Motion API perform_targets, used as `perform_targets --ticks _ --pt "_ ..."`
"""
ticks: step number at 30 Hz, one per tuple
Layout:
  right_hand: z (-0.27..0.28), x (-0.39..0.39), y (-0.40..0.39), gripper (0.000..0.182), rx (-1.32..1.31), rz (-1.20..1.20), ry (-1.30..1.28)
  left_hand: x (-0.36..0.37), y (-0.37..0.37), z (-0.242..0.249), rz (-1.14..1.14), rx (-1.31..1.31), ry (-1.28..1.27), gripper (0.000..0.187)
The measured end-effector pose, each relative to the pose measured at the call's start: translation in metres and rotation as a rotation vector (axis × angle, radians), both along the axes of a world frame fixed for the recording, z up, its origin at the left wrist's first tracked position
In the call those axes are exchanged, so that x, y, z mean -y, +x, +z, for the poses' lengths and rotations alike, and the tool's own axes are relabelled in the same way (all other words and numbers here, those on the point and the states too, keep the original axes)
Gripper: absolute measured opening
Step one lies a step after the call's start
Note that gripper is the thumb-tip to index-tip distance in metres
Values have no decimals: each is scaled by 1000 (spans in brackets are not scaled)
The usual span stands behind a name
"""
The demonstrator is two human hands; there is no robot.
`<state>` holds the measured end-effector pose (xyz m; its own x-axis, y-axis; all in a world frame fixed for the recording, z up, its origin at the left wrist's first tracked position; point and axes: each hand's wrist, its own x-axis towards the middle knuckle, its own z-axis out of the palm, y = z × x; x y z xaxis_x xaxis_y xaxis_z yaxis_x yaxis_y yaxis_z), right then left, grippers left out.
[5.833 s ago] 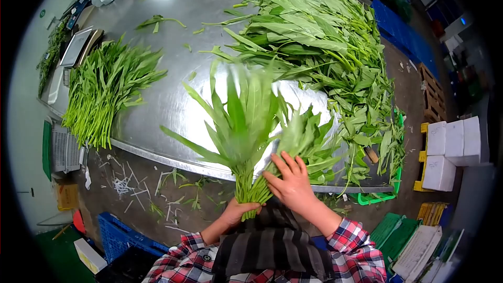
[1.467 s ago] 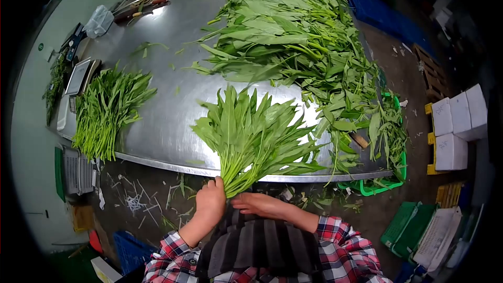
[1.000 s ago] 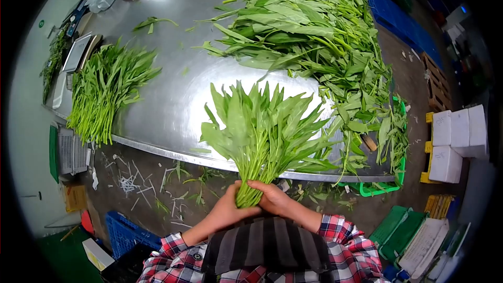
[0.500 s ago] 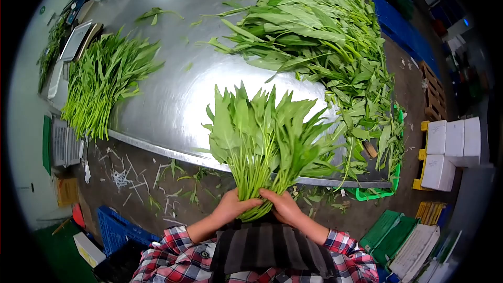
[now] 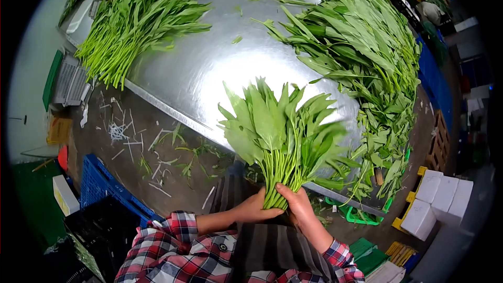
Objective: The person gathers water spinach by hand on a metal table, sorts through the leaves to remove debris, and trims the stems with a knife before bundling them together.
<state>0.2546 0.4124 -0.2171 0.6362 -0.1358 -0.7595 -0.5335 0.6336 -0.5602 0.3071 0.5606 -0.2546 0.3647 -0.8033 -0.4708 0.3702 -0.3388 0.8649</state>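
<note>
A bunch of leafy greens with long stems [image 5: 280, 131], looking like water spinach, is held upright in front of me, leaves pointing away. My left hand [image 5: 257, 207] is wrapped round the lower stems from the left. From the right, my right hand [image 5: 296, 202] grips the same stems, its thumb lying across them. The cut ends are partly hidden by my hands. Beyond the bunch, a large heap of the same greens [image 5: 361, 47] covers the right side of the metal table [image 5: 209, 78]. A neat pile of greens [image 5: 136, 26] lies at the table's left edge.
A green crate [image 5: 361, 216] stands under the table's right corner, with leaves hanging over it. White boxes [image 5: 437, 196] are stacked at the right. A blue crate [image 5: 107, 183] is at my lower left. White strips [image 5: 119, 130] and leaf scraps litter the floor.
The view has turned and shifted, so the table and piles appear tilted. Both hands still hold the bunch, now drawn closer together round the stems.
</note>
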Motion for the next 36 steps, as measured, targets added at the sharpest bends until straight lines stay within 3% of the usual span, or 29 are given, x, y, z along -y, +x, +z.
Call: perform_targets --ticks 3,4,5,7,10,13,15,17,21,27,34,36 --pt "-11 13 -7 34 -25 156 -62 3 6 -7 36 -331 -153 57" --pt "-16 28 -16 40 -2 424 -228 3 8 -10 34 -474 -210 55" --pt "-6 44 -18 39 -55 596 -210 3 13 -4 50 -680 -172 46" --pt "43 61 -1 32 -178 867 -260 2 15 -8 34 -665 -153 46" --pt "68 48 15 26 131 735 -813 2 7 -15 77 -618 -176 44" --pt "66 21 62 24 643 888 -1122 7 3 -24 36 -438 -164 44" --pt "45 21 76 25 785 1000 -1327 8 -1 -24 136 -373 -206 48" --pt "32 28 81 24 814 1078 -1484 7 -2 -27 162 -347 -169 53" --pt "30 35 79 24 768 1060 -1599 3 2 -19 207 -568 -129 55" --pt "6 19 91 18 639 838 -1656 3 -11 -35 234 -270 -73 46" --pt "10 10 113 14 764 856 -1696 5 -11 -28 186 -85 71 53" --pt "4 9 118 6 652 943 -1760 6 -14 -32 187 -111 83 52"
